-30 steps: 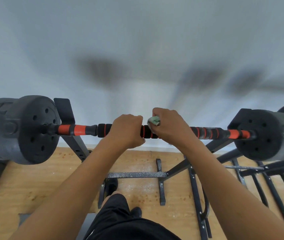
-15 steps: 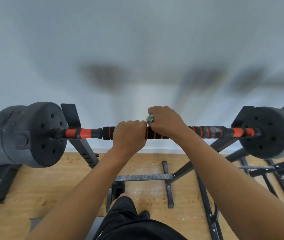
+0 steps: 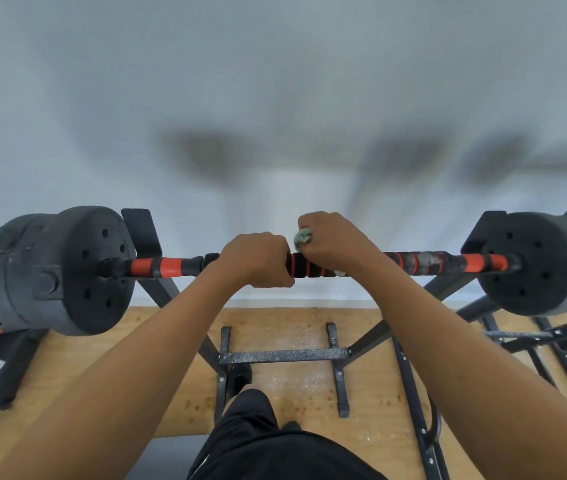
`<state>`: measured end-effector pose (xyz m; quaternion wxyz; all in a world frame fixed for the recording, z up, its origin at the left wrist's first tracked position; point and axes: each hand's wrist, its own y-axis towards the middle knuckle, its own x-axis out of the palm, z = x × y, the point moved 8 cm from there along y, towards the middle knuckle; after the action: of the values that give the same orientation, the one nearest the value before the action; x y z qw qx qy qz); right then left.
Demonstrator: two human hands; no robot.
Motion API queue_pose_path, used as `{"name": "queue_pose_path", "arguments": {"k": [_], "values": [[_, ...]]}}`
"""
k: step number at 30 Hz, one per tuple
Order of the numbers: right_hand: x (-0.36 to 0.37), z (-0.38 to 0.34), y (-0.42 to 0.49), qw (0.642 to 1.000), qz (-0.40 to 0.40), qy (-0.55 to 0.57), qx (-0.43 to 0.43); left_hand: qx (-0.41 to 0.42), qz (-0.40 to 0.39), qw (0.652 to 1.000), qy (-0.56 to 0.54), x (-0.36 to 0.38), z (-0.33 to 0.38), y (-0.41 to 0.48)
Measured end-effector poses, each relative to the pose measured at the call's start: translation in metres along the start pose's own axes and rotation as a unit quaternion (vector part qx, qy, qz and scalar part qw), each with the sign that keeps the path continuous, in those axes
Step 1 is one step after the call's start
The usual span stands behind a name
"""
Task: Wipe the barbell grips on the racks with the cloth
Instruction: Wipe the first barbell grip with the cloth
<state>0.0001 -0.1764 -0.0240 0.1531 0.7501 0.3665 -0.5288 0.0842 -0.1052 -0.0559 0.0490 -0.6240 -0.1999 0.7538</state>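
Observation:
A barbell lies across a black rack, its bar wrapped in a black grip with orange rings. My left hand grips the bar left of centre, fingers curled round it. Just to its right, my right hand holds a pale green cloth bunched round the grip; only a tuft shows by my thumb. The two hands sit close together with a short stretch of grip between them. A worn, greyish length of grip runs on to the right.
Large black weight plates sit at the left end and the right end. Black rack legs and a cross brace stand on the wooden floor below. More black frame bars lie lower right. A white wall is close behind.
The view has swung to the left, so the barbell sits further right in frame. My right hand with the cloth has lifted slightly on the grip, and both hands stay close together.

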Motion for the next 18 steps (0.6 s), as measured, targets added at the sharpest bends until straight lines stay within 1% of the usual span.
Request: {"name": "queue_pose_path", "arguments": {"k": [3, 5, 9, 12, 13, 16, 18], "values": [[-0.001, 0.000, 0.006, 0.999, -0.031, 0.025, 0.012, 0.015, 0.129, 0.990, 0.058, -0.006, 0.007, -0.012], [-0.003, 0.001, 0.002, 0.999, -0.031, 0.020, 0.013, 0.009, 0.176, 0.981, 0.080, -0.007, 0.010, -0.017], [-0.009, -0.004, -0.029, 0.999, 0.000, -0.045, -0.005, -0.011, 0.199, 0.976, 0.090, -0.003, 0.010, -0.018], [-0.007, -0.003, -0.043, 0.996, 0.012, -0.085, -0.009, 0.000, 0.225, 0.970, 0.096, -0.003, 0.013, -0.020], [-0.008, -0.003, -0.043, 0.996, 0.021, -0.085, -0.009, 0.003, 0.234, 0.967, 0.099, -0.002, 0.013, -0.022], [-0.008, -0.003, -0.029, 0.999, 0.027, -0.035, 0.004, 0.006, 0.269, 0.957, 0.103, 0.000, 0.013, -0.030], [-0.005, -0.004, -0.016, 1.000, 0.019, -0.008, 0.008, 0.012, 0.313, 0.944, 0.106, -0.001, 0.013, -0.035]]}}
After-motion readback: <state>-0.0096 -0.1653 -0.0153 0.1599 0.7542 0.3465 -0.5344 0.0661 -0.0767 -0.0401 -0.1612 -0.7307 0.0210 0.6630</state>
